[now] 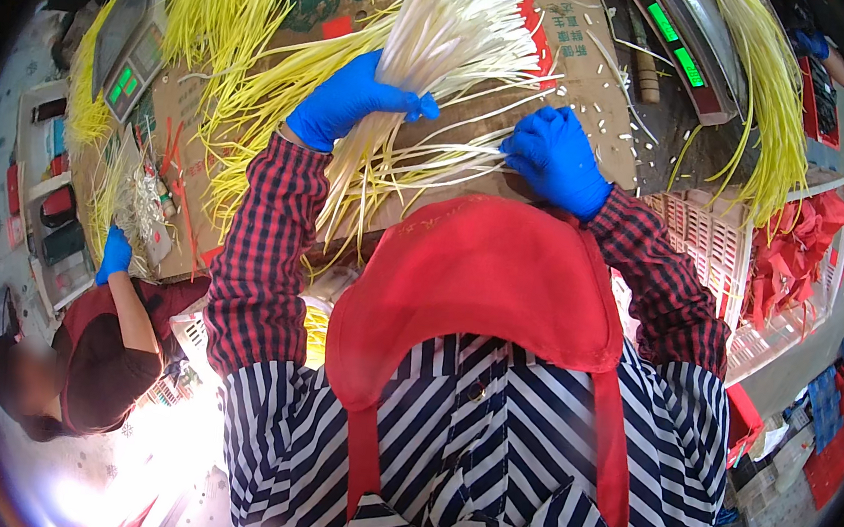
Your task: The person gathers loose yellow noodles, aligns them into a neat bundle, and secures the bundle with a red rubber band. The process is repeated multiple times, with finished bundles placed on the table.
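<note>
My left hand, in a blue glove, is closed around a thick bundle of long pale stalks, seemingly garlic chives or a like vegetable. Their white ends point up and to the right. To its right, my right hand, also gloved in blue, grips the white ends of several thinner stalks low over the cardboard. Looser yellow stalks lie left of and beneath the held bundle. Small white cut pieces are scattered on the cardboard at the right.
A digital scale stands at the upper right beside a wooden handle. More yellow stalks hang over a white plastic crate with red material. Another scale is at the left, where a co-worker's gloved hand touches stalks.
</note>
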Motion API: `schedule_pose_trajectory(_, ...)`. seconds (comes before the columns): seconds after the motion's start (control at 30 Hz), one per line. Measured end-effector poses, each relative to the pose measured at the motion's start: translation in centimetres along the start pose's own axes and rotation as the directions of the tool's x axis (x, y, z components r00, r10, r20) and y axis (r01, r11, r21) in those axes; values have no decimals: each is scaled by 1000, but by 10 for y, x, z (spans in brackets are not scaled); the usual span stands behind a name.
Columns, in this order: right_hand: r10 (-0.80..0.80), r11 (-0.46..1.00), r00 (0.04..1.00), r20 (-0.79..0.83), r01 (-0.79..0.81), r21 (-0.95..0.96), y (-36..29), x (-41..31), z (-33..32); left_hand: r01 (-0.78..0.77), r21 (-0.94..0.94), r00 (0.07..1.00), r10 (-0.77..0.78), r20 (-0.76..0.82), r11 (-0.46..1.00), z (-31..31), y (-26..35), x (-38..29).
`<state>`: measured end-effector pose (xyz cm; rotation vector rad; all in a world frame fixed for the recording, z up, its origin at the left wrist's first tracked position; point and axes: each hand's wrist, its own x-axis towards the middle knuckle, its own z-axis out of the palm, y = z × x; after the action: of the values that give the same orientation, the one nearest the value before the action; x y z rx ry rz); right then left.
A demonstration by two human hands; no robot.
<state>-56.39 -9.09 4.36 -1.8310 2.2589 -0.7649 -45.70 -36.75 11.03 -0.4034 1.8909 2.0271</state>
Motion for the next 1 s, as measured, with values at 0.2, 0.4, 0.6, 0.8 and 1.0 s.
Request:
schedule_pose_trajectory(0.2,-93,996,985,-146,91,-20,4,26,-38,-18,9,1000,18,-14,1000,1,6,-5)
schedule_pose_trajectory(0.4,-96,995,951,-294,96,-14,-13,75,-50,-23,102,1000,21,21,994,15,8,-6)
schedule_pose_trajectory(0.6,-79,975,912,-404,156,161,-7,88,-49,-122,231,982,152,-116,965,20,0,-7)
schedule_pose_trajectory(0.8,146,959,968,-202,-88,270,24,34,-36,2,95,987,13,-161,996,14,-5,-8)
schedule_pose_trajectory(1.0,135,991,990,-50,-135,2,33,7,-6,2,37,989,3,-149,999,16,4,-9)
